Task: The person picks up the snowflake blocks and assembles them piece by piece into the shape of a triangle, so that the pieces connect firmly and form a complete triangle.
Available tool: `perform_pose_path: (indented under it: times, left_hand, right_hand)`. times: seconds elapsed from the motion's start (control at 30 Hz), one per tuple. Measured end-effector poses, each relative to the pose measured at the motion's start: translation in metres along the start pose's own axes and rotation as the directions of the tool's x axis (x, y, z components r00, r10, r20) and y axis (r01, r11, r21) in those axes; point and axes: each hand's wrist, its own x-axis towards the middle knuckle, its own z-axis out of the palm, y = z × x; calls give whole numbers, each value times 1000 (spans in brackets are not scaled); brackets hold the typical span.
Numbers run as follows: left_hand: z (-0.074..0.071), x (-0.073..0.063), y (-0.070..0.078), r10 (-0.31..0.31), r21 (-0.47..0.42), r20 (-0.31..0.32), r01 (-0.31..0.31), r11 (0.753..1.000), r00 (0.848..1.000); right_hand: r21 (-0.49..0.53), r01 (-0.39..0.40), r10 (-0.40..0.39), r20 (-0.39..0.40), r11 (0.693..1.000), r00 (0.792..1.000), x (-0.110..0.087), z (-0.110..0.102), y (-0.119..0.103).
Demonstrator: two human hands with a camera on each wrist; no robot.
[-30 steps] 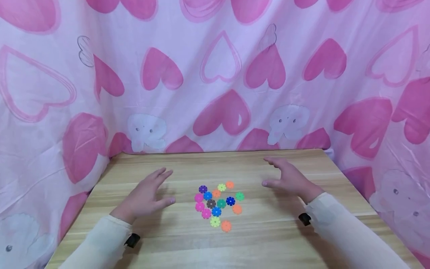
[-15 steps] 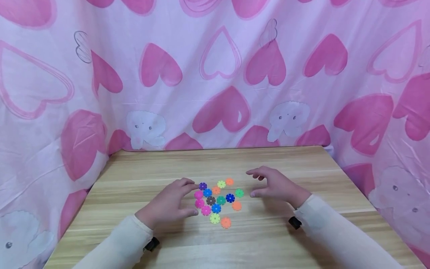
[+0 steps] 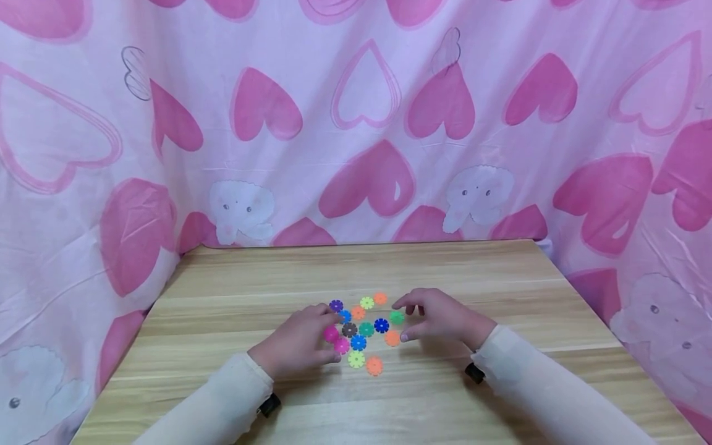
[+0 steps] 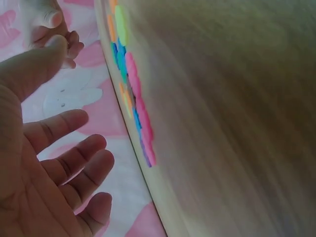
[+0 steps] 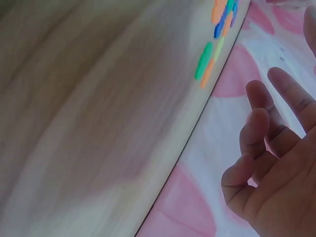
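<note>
Several notched snowflake discs lie flat in a loose cluster at the middle of the table in the head view. At its left side my left hand (image 3: 300, 339) hovers with relaxed fingers, covering part of the pink discs (image 3: 342, 345) and reaching over a blue disc (image 3: 345, 316). Opposite, my right hand (image 3: 442, 316) is spread beside the green disc (image 3: 397, 317), its thumb near an orange disc (image 3: 392, 338). Both wrist views show bare palms: the left hand (image 4: 54, 173) is apart from the pink discs (image 4: 140, 103), the right hand (image 5: 271, 158) from the green disc (image 5: 203, 61).
A wood-grain table (image 3: 267, 272) carries the discs. Behind it and along both sides hangs a pink curtain (image 3: 311, 167) printed with hearts. Yellow-green discs (image 3: 356, 359) lie at the cluster's front and back, and another orange disc (image 3: 375, 366) sits nearest the front.
Both hands have come inward from either side, the left moving right and the right moving left, down to the cluster's edges. The discs keep their arrangement.
</note>
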Motion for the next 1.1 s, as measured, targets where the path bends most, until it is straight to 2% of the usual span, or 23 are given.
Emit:
perform_pose_path:
  times: [0.23, 0.53, 1.1]
  left_hand:
    - [6, 10, 2, -44, 1, 24, 44, 999, 999]
    - [12, 17, 9, -98, 60, 60, 94, 994, 993]
    - [16, 25, 17, -104, 146, 79, 91, 985, 992]
  right_hand:
    - [4, -19, 18, 65, 1000, 998, 2, 7, -8]
    - [-130, 3, 10, 95, 992, 995, 7, 16, -9]
    - [-231, 5, 19, 103, 973, 995, 13, 25, -14]
